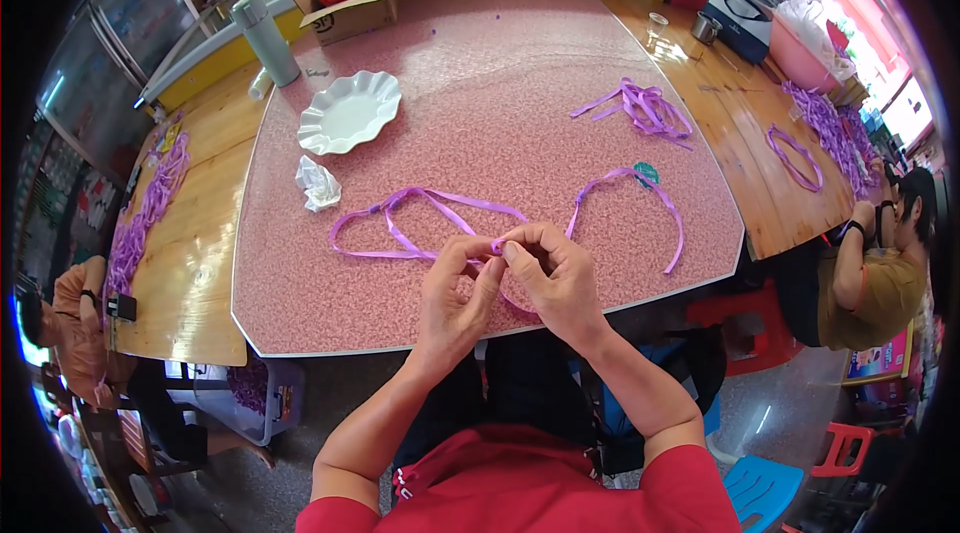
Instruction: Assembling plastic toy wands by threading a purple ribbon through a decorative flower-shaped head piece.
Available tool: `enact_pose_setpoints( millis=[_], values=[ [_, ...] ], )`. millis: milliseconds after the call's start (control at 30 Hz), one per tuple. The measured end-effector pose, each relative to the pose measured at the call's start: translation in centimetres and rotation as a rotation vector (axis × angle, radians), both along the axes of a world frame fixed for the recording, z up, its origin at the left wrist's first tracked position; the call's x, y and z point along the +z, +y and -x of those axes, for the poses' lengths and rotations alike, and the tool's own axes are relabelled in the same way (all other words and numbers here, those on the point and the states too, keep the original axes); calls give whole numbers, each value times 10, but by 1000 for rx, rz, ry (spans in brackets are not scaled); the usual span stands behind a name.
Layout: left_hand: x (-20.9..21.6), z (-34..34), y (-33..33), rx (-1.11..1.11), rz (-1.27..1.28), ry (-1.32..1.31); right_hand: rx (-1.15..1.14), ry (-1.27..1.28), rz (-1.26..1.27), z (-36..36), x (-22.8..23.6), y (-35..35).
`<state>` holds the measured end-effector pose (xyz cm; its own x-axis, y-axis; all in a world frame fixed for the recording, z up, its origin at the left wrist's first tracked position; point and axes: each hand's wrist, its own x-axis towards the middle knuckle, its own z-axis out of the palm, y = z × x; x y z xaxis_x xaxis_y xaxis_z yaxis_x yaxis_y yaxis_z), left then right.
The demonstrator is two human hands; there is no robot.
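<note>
Both hands meet above the near part of the pink tabletop, with a purple ribbon (470,201) running between them. My left hand (455,298) pinches the ribbon between thumb and fingertips, where a small loop or knot shows. Against it, my right hand (550,278) grips the same ribbon with thumb and forefinger. Long loops of the ribbon lie on the table to the left, with a darker purple joint on them. Another stretch curves off to the right past a round green piece (646,174). Details of the knot are partly hidden by the fingers.
A white scalloped plate (350,113), crumpled white tissue (318,184), grey-green flask (267,41) and cardboard box (352,18) stand at far left. A purple ribbon bundle (645,113) lies right. Two people sit at wooden side tables holding more ribbon (150,198).
</note>
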<state>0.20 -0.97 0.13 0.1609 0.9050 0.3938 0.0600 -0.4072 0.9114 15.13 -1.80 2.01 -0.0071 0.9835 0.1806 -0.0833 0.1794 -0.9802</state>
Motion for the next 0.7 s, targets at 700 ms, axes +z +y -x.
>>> enact_pose_setpoints(
  millis=[700],
  values=[
    [7,19,16,-208,460,-281,-136,-547,-439,-8,7,5]
  ],
)
